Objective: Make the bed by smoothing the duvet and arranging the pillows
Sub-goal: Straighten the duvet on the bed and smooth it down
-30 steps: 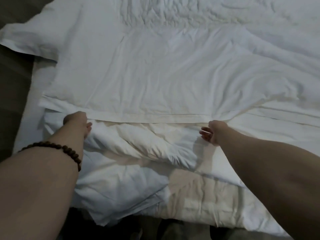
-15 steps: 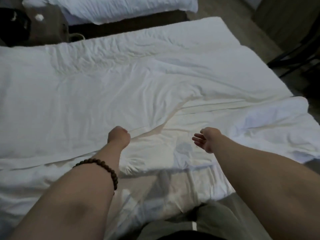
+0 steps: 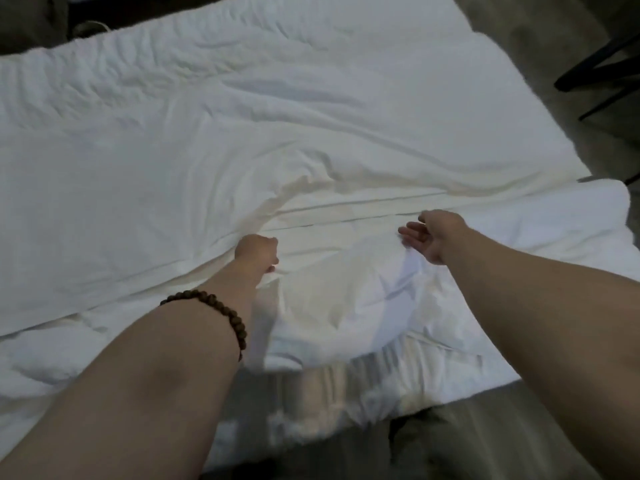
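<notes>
1. Duvet [image 3: 311,133], white, lies spread over the bed [image 3: 346,386]; its near edge bunches up and hangs over the bed's near side.
2. The left hand [image 3: 258,252], a bead bracelet [image 3: 221,315] on its wrist, is curled into a fist gripping a fold of the duvet.
3. The right hand [image 3: 431,235] is just beside it, fingers loosely spread, holding nothing.
4. Farther off, long creases cross the duvet, and its far strip is finely wrinkled.
5. Right of the bed, bare floor [image 3: 519,39] runs to dark chair legs [image 3: 595,67].
6. One duvet, two hands, one bracelet.
</notes>
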The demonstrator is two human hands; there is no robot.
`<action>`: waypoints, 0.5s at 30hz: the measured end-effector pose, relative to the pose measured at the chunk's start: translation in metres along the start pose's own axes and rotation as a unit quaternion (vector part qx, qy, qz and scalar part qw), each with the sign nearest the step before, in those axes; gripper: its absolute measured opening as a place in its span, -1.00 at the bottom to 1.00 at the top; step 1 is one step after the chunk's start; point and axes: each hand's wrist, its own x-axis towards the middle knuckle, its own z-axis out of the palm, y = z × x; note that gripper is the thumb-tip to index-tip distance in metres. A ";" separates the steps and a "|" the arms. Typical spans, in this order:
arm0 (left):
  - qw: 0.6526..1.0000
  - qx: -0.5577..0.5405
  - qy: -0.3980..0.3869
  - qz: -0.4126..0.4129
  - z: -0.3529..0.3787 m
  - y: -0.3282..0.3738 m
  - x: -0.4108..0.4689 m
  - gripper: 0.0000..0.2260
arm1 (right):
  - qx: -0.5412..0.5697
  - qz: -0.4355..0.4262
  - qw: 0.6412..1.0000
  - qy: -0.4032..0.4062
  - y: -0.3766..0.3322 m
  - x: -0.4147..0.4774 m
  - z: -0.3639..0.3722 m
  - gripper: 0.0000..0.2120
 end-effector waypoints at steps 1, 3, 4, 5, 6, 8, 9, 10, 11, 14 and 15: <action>0.997 -0.059 0.002 -0.042 0.014 0.000 0.010 -0.82 | -0.003 0.005 1.000 -0.006 -0.010 0.023 0.001 -0.72; 0.975 -0.189 0.016 -0.119 0.035 -0.002 0.037 -0.79 | -0.008 0.020 1.000 -0.006 -0.024 0.067 0.007 -0.75; 0.954 -0.254 0.036 -0.158 0.042 -0.006 0.052 -0.80 | -0.025 0.030 0.999 0.006 -0.026 0.088 0.010 -0.77; 0.929 -0.309 0.059 -0.195 0.049 -0.006 0.063 -0.78 | -0.051 0.042 0.998 0.017 -0.027 0.107 0.012 -0.82; 0.903 -0.362 0.071 -0.220 0.054 -0.006 0.074 -0.74 | -0.070 0.059 0.996 0.022 -0.027 0.122 0.012 -0.85; 0.870 -0.440 0.081 -0.209 0.066 -0.002 0.094 -0.73 | -0.068 0.092 0.992 0.044 -0.022 0.152 0.009 -0.77; 0.866 -0.453 0.079 -0.195 0.072 0.004 0.100 -0.76 | -0.044 0.100 0.992 0.059 -0.020 0.163 0.007 -0.71; 0.869 -0.452 0.082 -0.185 0.076 0.005 0.106 -0.75 | -0.024 0.105 0.992 0.063 -0.016 0.174 0.005 -0.68; 0.872 -0.451 0.071 -0.175 0.080 0.008 0.109 -0.73 | -0.007 0.095 0.993 0.065 -0.014 0.178 0.002 -0.68; 0.896 -0.412 0.062 -0.152 0.091 0.018 0.119 -0.66 | -0.002 0.055 0.995 0.086 -0.013 0.186 -0.010 -0.68; 0.909 -0.383 0.069 -0.151 0.096 0.020 0.121 -0.66 | -0.018 0.052 0.994 0.099 -0.013 0.186 -0.014 -0.68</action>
